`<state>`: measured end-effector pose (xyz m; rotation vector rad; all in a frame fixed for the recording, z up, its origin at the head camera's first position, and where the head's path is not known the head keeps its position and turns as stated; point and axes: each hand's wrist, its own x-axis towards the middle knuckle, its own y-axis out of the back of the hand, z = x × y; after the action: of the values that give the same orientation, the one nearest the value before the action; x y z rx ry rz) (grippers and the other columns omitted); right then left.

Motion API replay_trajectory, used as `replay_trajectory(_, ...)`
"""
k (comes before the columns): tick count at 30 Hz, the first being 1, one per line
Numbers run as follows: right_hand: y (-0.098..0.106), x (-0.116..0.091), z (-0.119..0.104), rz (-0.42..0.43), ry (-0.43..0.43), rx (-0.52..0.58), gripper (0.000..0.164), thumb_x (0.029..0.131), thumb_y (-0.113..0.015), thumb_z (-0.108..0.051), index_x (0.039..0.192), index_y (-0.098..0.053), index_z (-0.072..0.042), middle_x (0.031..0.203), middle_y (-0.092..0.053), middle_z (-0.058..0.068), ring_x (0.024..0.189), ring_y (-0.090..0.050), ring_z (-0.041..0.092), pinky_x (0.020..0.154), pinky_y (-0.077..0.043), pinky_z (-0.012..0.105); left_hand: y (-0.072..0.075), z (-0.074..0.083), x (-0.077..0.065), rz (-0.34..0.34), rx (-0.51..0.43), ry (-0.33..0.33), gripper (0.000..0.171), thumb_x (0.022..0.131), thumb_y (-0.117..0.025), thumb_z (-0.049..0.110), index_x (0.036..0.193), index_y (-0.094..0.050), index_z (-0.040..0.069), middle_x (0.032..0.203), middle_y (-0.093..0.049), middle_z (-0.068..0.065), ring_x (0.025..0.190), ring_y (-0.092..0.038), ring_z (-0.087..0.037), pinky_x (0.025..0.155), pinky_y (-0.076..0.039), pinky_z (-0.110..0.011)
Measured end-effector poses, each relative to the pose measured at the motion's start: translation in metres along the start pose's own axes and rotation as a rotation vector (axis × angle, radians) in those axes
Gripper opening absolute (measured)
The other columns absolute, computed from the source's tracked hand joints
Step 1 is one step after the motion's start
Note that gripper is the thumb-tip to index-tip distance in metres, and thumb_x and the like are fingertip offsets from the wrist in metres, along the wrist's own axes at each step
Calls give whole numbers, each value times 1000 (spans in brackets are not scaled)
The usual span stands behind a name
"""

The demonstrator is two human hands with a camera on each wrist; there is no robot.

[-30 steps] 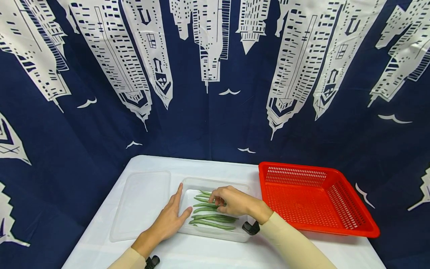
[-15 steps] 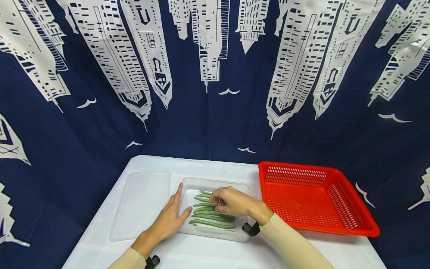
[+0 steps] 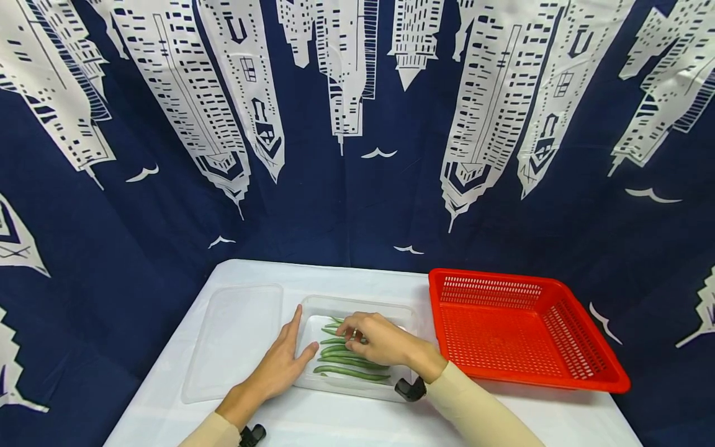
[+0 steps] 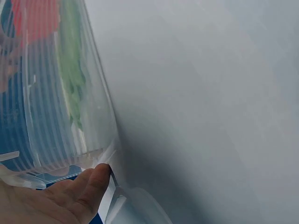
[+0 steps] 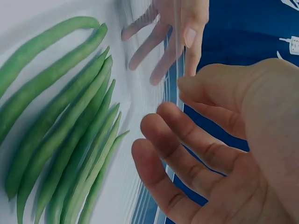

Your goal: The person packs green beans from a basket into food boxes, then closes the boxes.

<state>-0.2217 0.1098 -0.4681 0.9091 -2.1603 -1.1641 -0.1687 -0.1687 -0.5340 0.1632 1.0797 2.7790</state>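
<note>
Several green beans (image 3: 350, 372) lie side by side in a clear plastic container (image 3: 357, 391) in the head view. In the right wrist view the green beans (image 5: 56, 112) run roughly parallel, with their tips near one wall. My right hand (image 3: 377, 338) hovers over the back beans, fingers loosely bent. Its thumb and fingertips stand apart with nothing between them in the right wrist view. At the container's left wall, my left hand (image 3: 279, 363) rests with thumb and fingers extended. The left wrist view shows the left hand (image 4: 70, 196) beside the clear wall.
A flat translucent lid (image 3: 234, 341) lies on the white table (image 3: 313, 422) to the left. To the right stands a red perforated basket (image 3: 503, 335). A dark blue cloth (image 3: 346, 205) with white buildings hangs behind the table.
A front bean has shifted back, closer to the other beans. Since then my right hand has moved slightly left over the beans. The left hand stays at the container's wall.
</note>
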Motion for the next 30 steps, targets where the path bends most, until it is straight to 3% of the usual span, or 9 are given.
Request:
replay_trajectory(10,-10,7,-23,46,-33,63,32,111,-77,-9,142,-77,-9,135,-81,7,108,-75,8,95,-67,29,7,-3,-4,8,-23,19,93,122,-58,50,190,-6,15,189,-30,-30,173,-37,-57,137,-34,-79)
replay_trajectory(14,-17,11,-33,68,-46,108,37,110,-77,-8,147,-75,-9,138,-79,8,109,-76,8,95,-67,25,14,-7,-6,29,-25,16,90,122,-58,47,189,-9,13,188,-33,-28,166,-50,-54,133,-45,-74)
replay_trajectory(19,-26,17,-44,73,-89,170,43,114,-76,-16,155,-69,-8,147,-75,11,122,-79,22,95,-66,21,26,-11,-10,54,-31,21,86,123,-58,44,189,-14,11,187,-35,-26,162,-57,-52,125,-56,-68)
replay_trajectory(22,-31,22,-50,81,-102,186,47,115,-76,-20,159,-66,-8,154,-71,11,131,-77,27,100,-67,25,36,-14,-13,66,-14,30,84,123,-57,45,189,-16,11,187,-36,-27,162,-56,-53,126,-54,-71)
replay_trajectory(30,-46,42,-64,121,-122,211,54,116,-74,-30,165,-61,-11,162,-65,10,142,-73,24,112,-64,31,62,-26,-21,118,61,56,84,124,-51,51,187,-20,4,184,-36,-33,161,-54,-58,126,-49,-78)
